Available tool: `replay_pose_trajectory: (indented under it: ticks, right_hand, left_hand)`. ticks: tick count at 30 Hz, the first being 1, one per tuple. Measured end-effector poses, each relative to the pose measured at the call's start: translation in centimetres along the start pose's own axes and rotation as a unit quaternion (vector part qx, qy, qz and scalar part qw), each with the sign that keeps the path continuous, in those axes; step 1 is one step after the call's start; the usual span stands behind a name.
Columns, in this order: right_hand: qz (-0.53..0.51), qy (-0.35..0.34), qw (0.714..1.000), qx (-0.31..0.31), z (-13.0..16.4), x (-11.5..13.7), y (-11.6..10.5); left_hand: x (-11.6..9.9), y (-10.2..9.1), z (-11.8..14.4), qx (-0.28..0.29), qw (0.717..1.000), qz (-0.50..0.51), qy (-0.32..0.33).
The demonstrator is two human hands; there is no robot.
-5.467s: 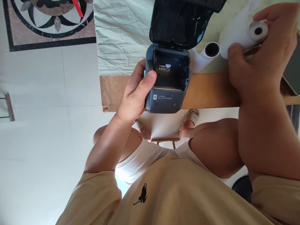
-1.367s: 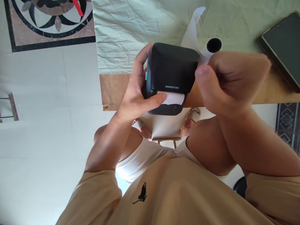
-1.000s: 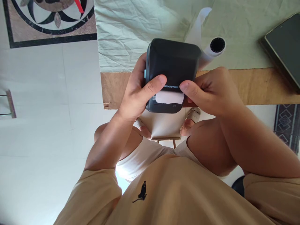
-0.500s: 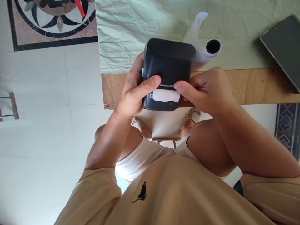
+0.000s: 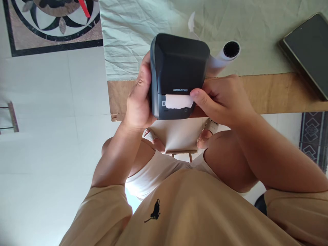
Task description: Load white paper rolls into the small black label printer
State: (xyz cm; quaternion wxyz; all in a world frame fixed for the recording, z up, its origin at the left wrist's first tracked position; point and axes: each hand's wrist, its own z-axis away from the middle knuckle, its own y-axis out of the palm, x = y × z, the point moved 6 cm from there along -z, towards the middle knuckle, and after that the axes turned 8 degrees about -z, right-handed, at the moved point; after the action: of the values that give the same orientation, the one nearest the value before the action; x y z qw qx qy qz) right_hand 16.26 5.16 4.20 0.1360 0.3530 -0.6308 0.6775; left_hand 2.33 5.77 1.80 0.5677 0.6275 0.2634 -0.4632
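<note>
Label printer: the dark label printer (image 5: 179, 65) is being held clear of the counter (image 5: 271, 92), just in front of its near edge, with the lid closed and the outlet slot turned toward the camera so the slot is in plain sight.

Left hand: the left hand (image 5: 138, 102) is gripping the printer's left side, palm against the housing and fingers (image 5: 143, 68) wrapping toward the back. This grip is carrying the weight and is keeping the front face uncovered.

Right hand: the right hand (image 5: 222, 100) is supporting the printer's right side, fingers curled closed against the housing. The thumb tip is resting at the right end of the outlet slot, touching the paper tab (image 5: 178, 101), apparently steadying it.

Paper tab: a short white strip is projecting from the slot below the brand lettering; its free edge is looking ragged.

Spare roll: a white paper roll (image 5: 225, 54) is lying on its side on the green cloth (image 5: 133, 30), just behind the printer's right corner, within reach but not touched.

Paper scrap: a small white scrap (image 5: 191, 22) is lying on the cloth behind the printer.

Tablet: a dark tablet (image 5: 307, 48) is lying flat at the counter's right end, well apart from both hands.
</note>
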Motion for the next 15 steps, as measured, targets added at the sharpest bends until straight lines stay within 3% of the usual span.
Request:
replay_pose_trajectory:
  ticks: [5, 10, 15]
  right_hand:
    - [0.006, -0.007, 1.000, 0.016, -0.13, 0.18, 0.17]
    - [-0.022, -0.003, 1.000, 0.022, -0.07, 0.20, 0.20]
    - [-0.025, -0.007, 1.000, 0.016, -0.01, 0.46, -0.14]
  left_hand:
    - [0.09, -0.08, 0.31, -0.039, 0.999, -0.015, -0.028]
    - [-0.19, -0.62, 0.33, -0.069, 0.997, -0.037, 0.008]
    - [0.15, -0.94, 0.07, -0.063, 0.996, -0.058, -0.002]
